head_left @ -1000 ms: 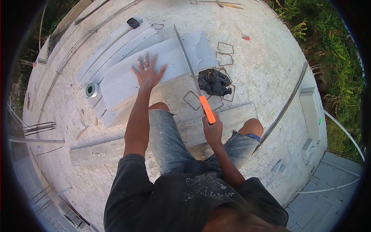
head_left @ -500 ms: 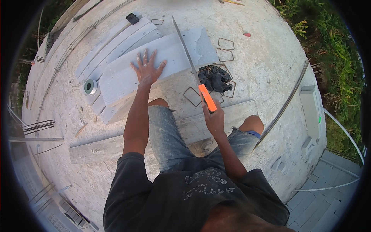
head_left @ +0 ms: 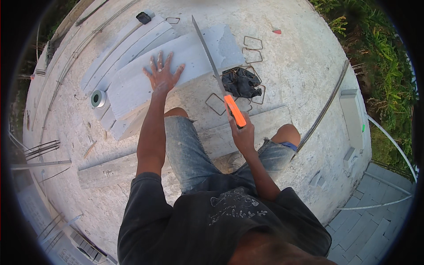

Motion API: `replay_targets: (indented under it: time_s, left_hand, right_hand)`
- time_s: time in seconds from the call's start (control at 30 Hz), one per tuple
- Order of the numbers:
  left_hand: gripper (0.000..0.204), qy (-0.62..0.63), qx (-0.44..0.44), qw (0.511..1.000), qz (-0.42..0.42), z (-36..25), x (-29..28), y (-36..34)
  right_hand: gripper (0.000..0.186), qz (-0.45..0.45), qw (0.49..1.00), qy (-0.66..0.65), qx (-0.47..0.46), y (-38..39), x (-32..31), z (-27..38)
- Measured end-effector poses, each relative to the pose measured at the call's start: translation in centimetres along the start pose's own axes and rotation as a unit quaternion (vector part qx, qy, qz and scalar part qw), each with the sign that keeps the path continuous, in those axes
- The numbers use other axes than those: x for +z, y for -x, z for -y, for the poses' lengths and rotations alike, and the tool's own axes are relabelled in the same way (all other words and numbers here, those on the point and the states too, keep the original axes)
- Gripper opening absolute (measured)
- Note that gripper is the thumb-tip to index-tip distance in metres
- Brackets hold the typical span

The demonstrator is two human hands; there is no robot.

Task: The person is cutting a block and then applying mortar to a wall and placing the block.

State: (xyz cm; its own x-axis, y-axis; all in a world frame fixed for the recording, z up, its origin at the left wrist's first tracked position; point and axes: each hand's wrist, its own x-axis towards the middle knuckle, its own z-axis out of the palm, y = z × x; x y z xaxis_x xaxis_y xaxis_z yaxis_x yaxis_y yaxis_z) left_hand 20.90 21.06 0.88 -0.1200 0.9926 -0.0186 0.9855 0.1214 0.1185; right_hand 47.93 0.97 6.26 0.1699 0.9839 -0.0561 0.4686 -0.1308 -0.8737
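My left hand [head_left: 163,73] lies flat with fingers spread on top of a pale grey lightweight block [head_left: 132,84], pressing on its middle. In my right hand [head_left: 243,134] is the orange handle of a hand saw [head_left: 211,62], fingers wrapped round it. The long blade points away from me and crosses the block near its right end; whether its teeth are in a cut I cannot tell. Rough, chipped-looking surface shows at the block's far right end. Behind it on the left lie more pale slabs [head_left: 115,52] side by side.
A roll of line or wire [head_left: 98,99] sits beside the block's left end. Right of the block are a crumpled black bag [head_left: 240,83] and several bent wire stirrups [head_left: 252,42]. A long concrete strip [head_left: 108,170] runs across by my legs. Bars [head_left: 324,108] lie at right.
The whole view has shifted slightly, moving the scene a little left and up. Against the block, my left hand stays put and the saw keeps nearly the same position.
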Motion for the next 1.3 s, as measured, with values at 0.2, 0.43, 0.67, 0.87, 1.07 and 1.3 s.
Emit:
replay_targets:
  time_s: [0.2, 0.43, 0.67, 0.87, 1.07, 1.3]
  left_hand:
    - [0.078, -0.017, 0.006, 0.999, -0.026, -0.1, 0.1, -0.3]
    - [0.079, -0.009, 0.003, 1.000, -0.001, 0.1, 0.8, -0.2]
    - [0.078, -0.017, 0.002, 1.000, -0.017, 0.2, 0.5, -0.2]
    - [0.079, -0.024, 0.005, 0.999, -0.027, 0.3, 0.9, -0.3]
    - [0.079, -0.020, 0.007, 0.999, -0.027, 0.0, 0.7, -0.5]
    - [0.077, -0.016, -0.003, 1.000, -0.016, -0.1, 0.0, -0.2]
  right_hand:
    - [0.024, 0.016, 0.998, -0.015, 0.054, 2.2, -1.5, 0.5]
    - [0.024, 0.011, 0.998, -0.003, 0.068, 5.3, -2.9, 0.1]
    - [0.024, 0.018, 0.989, 0.024, 0.147, 11.2, -7.6, 2.7]
    - [0.023, 0.022, 0.987, 0.051, 0.149, 14.2, -9.4, 3.8]
    - [0.023, 0.028, 0.972, 0.060, 0.225, 17.2, -11.0, 5.5]
    - [0.033, 0.009, 0.982, 0.126, 0.137, 15.7, -13.4, 4.8]
